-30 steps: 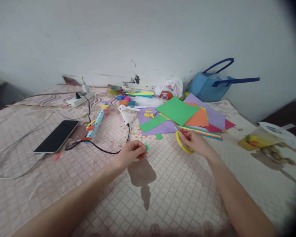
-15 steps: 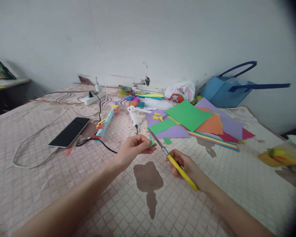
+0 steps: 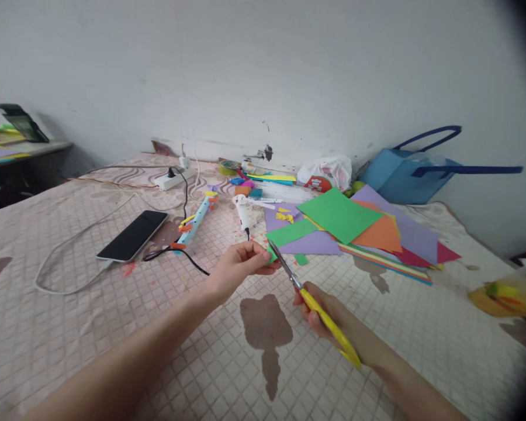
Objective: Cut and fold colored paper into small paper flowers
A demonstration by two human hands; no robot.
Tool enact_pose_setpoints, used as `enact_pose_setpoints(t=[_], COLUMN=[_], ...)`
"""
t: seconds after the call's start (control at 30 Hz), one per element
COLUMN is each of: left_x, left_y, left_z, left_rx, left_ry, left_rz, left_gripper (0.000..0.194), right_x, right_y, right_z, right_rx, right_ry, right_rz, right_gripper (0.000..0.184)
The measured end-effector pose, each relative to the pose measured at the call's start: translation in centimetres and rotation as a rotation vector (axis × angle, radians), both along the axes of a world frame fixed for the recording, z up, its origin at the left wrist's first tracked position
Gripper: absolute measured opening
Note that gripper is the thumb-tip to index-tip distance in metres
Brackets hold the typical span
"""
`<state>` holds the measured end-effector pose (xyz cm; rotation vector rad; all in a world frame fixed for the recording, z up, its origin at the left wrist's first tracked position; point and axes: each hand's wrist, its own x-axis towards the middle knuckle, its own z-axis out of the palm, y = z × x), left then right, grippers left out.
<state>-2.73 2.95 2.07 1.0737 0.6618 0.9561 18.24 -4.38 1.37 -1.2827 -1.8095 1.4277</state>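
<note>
Between the fingertips of my left hand [image 3: 241, 263] is a small piece of green paper [image 3: 271, 254], mostly covered by the fingers. My right hand [image 3: 322, 310] grips yellow-handled scissors [image 3: 328, 321], blades pointing up and left. The blade tips meet the green piece, right at the left fingertips; whether they cut into it I cannot tell. Just beyond, a green scrap [image 3: 300, 258] lies on the tablecloth. A green strip [image 3: 293, 233] rests on purple paper [image 3: 318, 245], close to the blade tips.
A white glue gun [image 3: 241, 213] lies behind my left hand. Left of it are a decorated light-blue strip [image 3: 195, 222], a phone [image 3: 132, 237] on a cable and a power strip [image 3: 175, 179]. Stacked coloured sheets [image 3: 339, 215], a blue bag [image 3: 407, 175] and a container [image 3: 508, 292] are rightward.
The scissor blades have come to the green piece in my left hand, and their handles have spread a little. The whole view has shifted slightly.
</note>
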Motion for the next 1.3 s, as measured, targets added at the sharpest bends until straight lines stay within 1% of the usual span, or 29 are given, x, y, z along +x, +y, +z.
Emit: enact_pose_setpoints(t=[0.13, 0.4, 0.7, 0.9, 1.03, 1.17, 1.3], left_x=[0.1, 0.2, 0.2, 0.2, 0.2, 0.2, 0.2], left_y=[0.0, 0.0, 0.1, 0.1, 0.1, 0.1, 0.0], left_z=[-0.1, -0.1, -0.1, -0.1, -0.2, -0.1, 0.0], left_rx=[0.002, -0.003, -0.027, -0.034, -0.032, -0.03, -0.026], left_ry=[0.007, 0.01, 0.015, 0.0, -0.006, -0.002, 0.01], left_rz=[0.008, 0.013, 0.021, 0.012, 0.018, 0.013, 0.017], left_gripper=[0.024, 0.026, 0.027, 0.027, 0.026, 0.026, 0.026], right_x=[-0.2, -0.8, -0.6, -1.0, -0.9, -0.8, -1.0], right_y=[-0.1, -0.4, -0.4, -0.4, -0.3, -0.3, -0.3], right_z=[0.3, 1.1, 0.8, 1.2, 1.0, 0.8, 1.0], right_rx=[0.003, -0.058, -0.066, -0.077, -0.084, -0.091, -0.114], right_ry=[-0.022, -0.006, 0.051, 0.047, 0.01, 0.023, 0.033], right_rz=[0.003, -0.026, -0.058, -0.071, -0.064, -0.066, -0.086], right_gripper=[0.032, 0.033, 0.024, 0.028, 0.031, 0.032, 0.031])
